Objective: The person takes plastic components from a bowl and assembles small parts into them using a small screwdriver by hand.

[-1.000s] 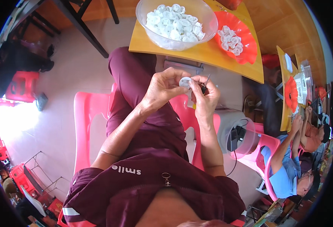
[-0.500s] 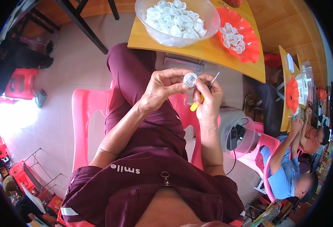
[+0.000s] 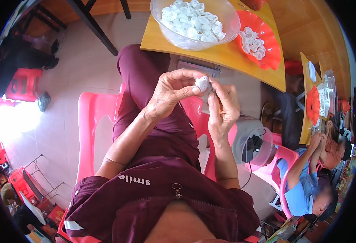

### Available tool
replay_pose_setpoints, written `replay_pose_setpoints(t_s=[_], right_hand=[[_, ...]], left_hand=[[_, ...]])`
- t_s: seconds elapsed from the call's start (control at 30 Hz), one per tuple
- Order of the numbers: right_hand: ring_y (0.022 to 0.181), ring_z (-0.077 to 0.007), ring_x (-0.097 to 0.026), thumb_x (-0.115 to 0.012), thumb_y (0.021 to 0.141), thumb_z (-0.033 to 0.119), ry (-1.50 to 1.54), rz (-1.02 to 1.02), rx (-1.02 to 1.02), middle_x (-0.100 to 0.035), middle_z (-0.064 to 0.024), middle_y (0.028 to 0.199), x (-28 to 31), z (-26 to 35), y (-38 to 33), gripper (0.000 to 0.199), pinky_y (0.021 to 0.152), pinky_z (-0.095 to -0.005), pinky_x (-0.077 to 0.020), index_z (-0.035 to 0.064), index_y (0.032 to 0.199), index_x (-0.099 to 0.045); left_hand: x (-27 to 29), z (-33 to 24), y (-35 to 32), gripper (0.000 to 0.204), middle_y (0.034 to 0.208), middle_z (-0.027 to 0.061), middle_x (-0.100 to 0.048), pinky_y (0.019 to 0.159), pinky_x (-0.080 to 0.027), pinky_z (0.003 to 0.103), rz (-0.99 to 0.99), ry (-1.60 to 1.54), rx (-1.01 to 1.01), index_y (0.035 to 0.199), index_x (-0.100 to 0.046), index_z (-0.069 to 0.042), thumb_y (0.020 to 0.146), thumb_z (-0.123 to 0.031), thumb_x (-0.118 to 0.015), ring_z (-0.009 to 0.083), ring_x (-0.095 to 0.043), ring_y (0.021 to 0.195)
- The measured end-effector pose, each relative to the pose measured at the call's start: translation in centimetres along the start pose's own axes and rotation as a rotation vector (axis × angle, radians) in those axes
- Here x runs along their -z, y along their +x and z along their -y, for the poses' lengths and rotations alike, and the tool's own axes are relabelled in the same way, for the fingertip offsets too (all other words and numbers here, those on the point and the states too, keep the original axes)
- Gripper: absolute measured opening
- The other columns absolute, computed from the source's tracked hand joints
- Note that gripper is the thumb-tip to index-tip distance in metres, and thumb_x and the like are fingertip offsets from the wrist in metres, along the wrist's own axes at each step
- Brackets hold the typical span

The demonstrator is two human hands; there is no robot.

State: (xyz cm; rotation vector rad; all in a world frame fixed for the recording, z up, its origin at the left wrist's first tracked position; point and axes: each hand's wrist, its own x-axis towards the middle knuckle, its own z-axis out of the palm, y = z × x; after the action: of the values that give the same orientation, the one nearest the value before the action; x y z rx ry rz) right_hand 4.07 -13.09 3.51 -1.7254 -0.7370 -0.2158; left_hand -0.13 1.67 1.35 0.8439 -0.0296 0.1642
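My left hand pinches a small round white plastic part between thumb and fingertips, above my lap. In my right hand is a small yellow-handled tool with a thin metal end. The metal end points up beside the part's right edge; whether it touches cannot be made out. Most of the yellow handle is hidden by my fingers. Beyond my hands, a clear plastic bowl full of similar white parts stands on the yellow wooden table. Right of it, a red scalloped dish holds several more.
Pink plastic chair parts flank my legs. To my right sits a translucent tub with a black adapter and cord. Farther right, a person in blue and another in orange-brown work at a second table. Dark table legs stand far left.
The white part has turned from face-on to tilted. My right hand has swung the tool round, bringing its metal end from pointing away to beside the part.
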Motion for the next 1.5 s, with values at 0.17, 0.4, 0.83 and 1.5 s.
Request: replay_pose_setpoints(t_s=[0.17, 0.4, 0.83, 1.5], right_hand=[[0.065, -0.0118, -0.05, -0.065, 0.076, -0.009, -0.002, -0.054, 0.049, -0.052, -0.0041, 0.078, -0.3, -0.1, 0.0, 0.034, 0.056, -0.0246, -0.0411, 0.0065, 0.106, -0.069], [0.063, -0.0107, -0.049, -0.067, 0.076, -0.006, -0.019, -0.036, 0.068, -0.052, -0.003, 0.076, -0.2, -0.4, 0.0, 0.03, 0.055, -0.0235, -0.0398, 0.0076, 0.103, -0.07], [0.065, -0.0106, -0.051, -0.067, 0.077, -0.007, 0.037, -0.011, 0.052, -0.054, -0.0031, 0.077, -0.3, -0.5, -0.1, 0.029, 0.056, -0.0231, -0.0415, 0.006, 0.102, -0.07], [0.064, -0.0092, -0.05, -0.066, 0.077, -0.009, 0.117, -0.01, 0.013, -0.053, -0.003, 0.08, -0.3, -1.0, -0.2, 0.03, 0.055, -0.0218, -0.0416, 0.0053, 0.103, -0.07]], left_hand=[[-0.2, -0.3, -0.1, 0.03, 0.102, 0.0095, -0.065, 0.086, -0.052, 0.033, -0.002, -0.019, -0.005, 0.111, -0.061, 0.001, 0.082, -0.004, -0.068, 0.0162, -0.062, 0.095], [-0.3, -0.3, 0.0, 0.029, 0.101, 0.0109, -0.065, 0.085, -0.053, 0.034, -0.01, -0.043, -0.003, 0.111, -0.06, 0.002, 0.083, 0.0, -0.066, 0.018, -0.063, 0.092], [-0.6, -0.3, -0.2, 0.029, 0.101, 0.0106, -0.065, 0.085, -0.053, 0.034, -0.056, -0.026, 0.006, 0.111, -0.06, 0.002, 0.082, 0.0, -0.066, 0.0178, -0.063, 0.092], [-0.3, -0.2, -0.2, 0.03, 0.107, 0.0146, -0.064, 0.09, -0.051, 0.037, -0.041, -0.014, 0.017, 0.111, -0.06, 0.002, 0.082, -0.005, -0.067, 0.02, -0.063, 0.098]])
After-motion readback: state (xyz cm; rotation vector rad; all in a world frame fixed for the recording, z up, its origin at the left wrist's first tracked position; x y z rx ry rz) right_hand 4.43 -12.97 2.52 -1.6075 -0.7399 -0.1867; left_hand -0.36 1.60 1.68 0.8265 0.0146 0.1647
